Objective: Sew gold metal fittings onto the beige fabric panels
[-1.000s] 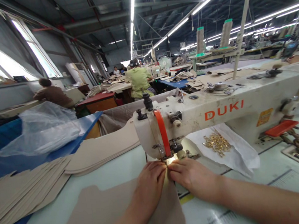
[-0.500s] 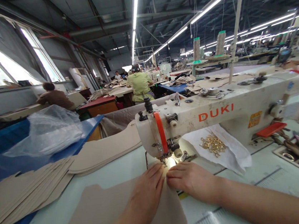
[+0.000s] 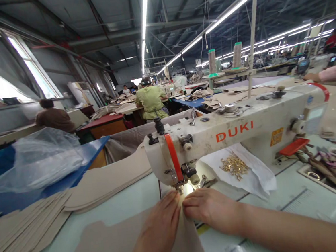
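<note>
My left hand (image 3: 163, 227) lies flat on a tan fabric piece (image 3: 109, 246), fingers stretched toward the needle of a white DUKI sewing machine (image 3: 235, 130). My right hand (image 3: 209, 208) rests beside it, fingers together, pressing the same piece just in front of the lit presser foot (image 3: 182, 187). The fingertips of both hands almost meet under the needle. What lies between them is hidden in the glare.
Stacks of tan cut pieces (image 3: 25, 229) lie at the left, with a clear plastic bag (image 3: 35, 161) on a blue surface. Gold metal rings (image 3: 234, 164) sit on white cloth behind the machine. Straps and buckles (image 3: 333, 164) fill a tray at right. Other people work at tables beyond.
The view has tilted up and shifted, so the machine and hands sit lower and further left. Both hands keep their place on the fabric at the needle.
</note>
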